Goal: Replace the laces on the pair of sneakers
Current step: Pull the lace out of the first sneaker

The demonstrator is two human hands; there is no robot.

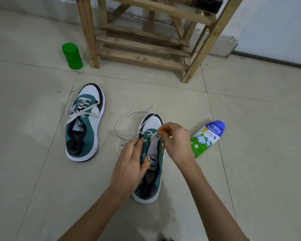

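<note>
Two teal-and-white sneakers stand on the tiled floor. The left sneaker [84, 124] has a white lace through its lower eyelets, with loose ends crossing over its tongue. The right sneaker [150, 162] lies between my arms, toe pointing away. My left hand [130, 164] grips its left eyelet flap, thumb on the tongue. My right hand [175, 140] pinches the white lace [127, 117] near the lower eyelets. The lace's free part loops out on the floor to the shoe's left and past its toe.
A green cylindrical container [72, 55] stands at the back left beside a wooden rack [146, 37]. A blue-capped powder bottle [207, 138] lies on the floor just right of my right hand. A wall rises at the far right.
</note>
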